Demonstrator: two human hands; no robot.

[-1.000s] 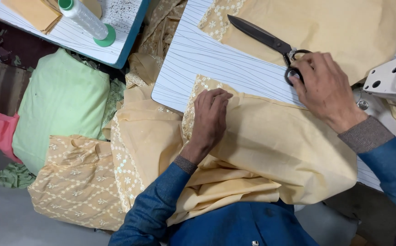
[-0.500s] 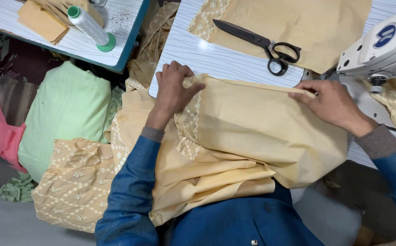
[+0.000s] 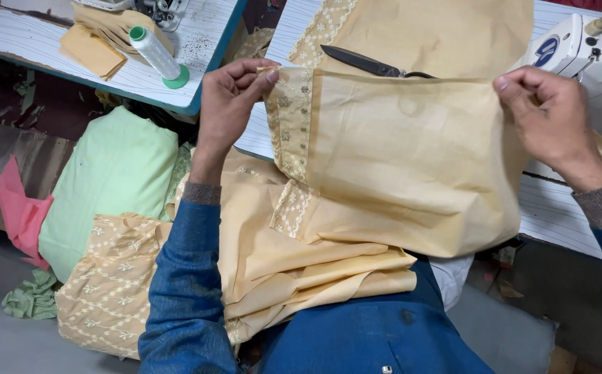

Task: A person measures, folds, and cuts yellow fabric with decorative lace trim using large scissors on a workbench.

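Both my hands hold up a pale yellow fabric piece (image 3: 398, 152) with an embroidered border along its left side. My left hand (image 3: 231, 97) pinches the top left corner at the border. My right hand (image 3: 547, 114) grips the top right corner. The piece hangs stretched between them above the white table (image 3: 557, 208). More folded yellow fabric (image 3: 301, 263) lies in my lap below it. Black scissors (image 3: 367, 64) rest on another yellow piece (image 3: 439, 31) on the table, partly hidden behind the raised fabric.
A white sewing machine (image 3: 592, 52) stands at the right edge. A second table (image 3: 51, 55) at upper left carries a green-based thread cone (image 3: 159, 57) and yellow scraps. Light green cloth (image 3: 107, 180), pink cloth (image 3: 20, 211) and embroidered yellow fabric (image 3: 107, 291) lie piled at left.
My hands left the scissors and the table, took the yellow piece by its top corners and lifted it upright, stretched between them.
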